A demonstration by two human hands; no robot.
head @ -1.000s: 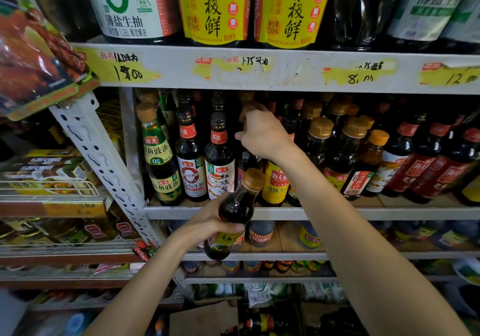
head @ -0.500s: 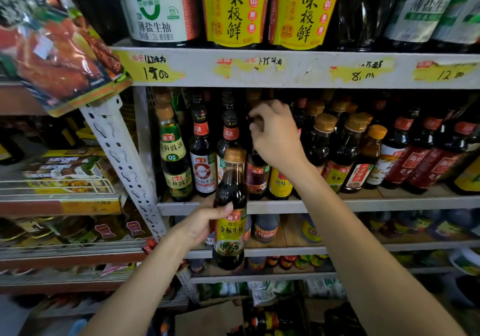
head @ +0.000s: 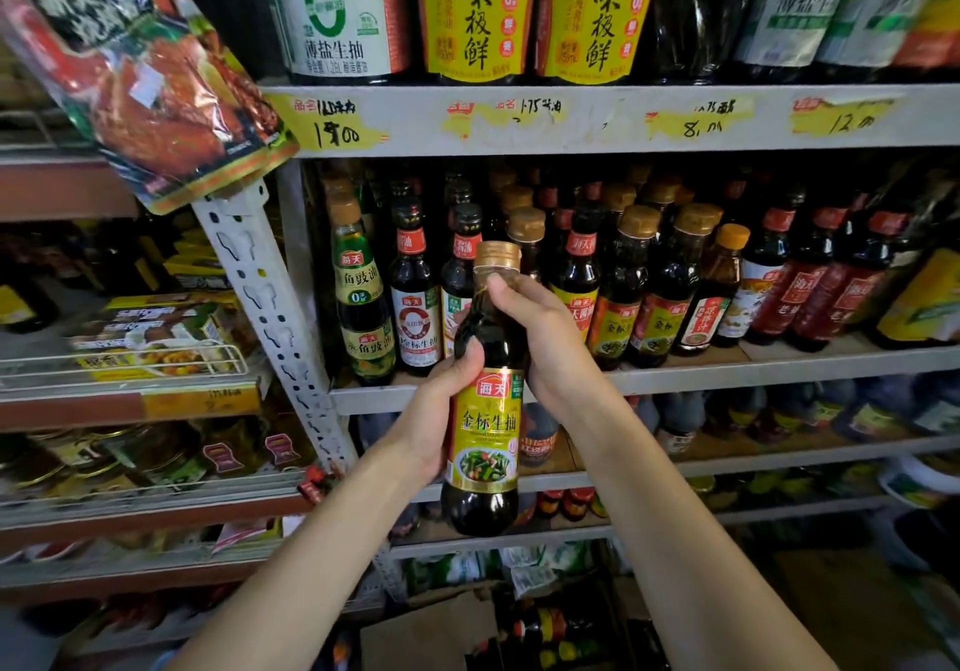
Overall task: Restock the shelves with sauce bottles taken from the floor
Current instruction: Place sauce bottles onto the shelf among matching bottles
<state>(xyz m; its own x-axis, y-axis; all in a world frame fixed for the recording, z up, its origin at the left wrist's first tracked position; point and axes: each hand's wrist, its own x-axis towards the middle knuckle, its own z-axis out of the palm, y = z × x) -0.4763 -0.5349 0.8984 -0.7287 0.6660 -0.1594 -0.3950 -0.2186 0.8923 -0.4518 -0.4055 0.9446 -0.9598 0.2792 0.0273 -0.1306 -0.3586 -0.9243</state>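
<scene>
Head view: one sauce bottle (head: 485,426), dark, gold-capped and yellow-labelled, is held upright in the air by two hands. The left hand (head: 441,405) is curled round the labelled body from the left, with the thumb on the front at the label's upper edge. The right hand (head: 545,343) is wrapped round the shoulder and neck, just under the cap. Behind both hands runs the edge of the middle shelf (head: 753,371), which the bottle does not touch. Just right of the right hand, two matching bottles (head: 618,317) stand in the front row. Above the hands, the upper shelf (head: 597,125) carries four yellow price tags (head: 332,127) and two yellow-labelled jugs (head: 475,10). Foil packets (head: 156,73) hang up-left of the left hand; their number is unclear.
</scene>
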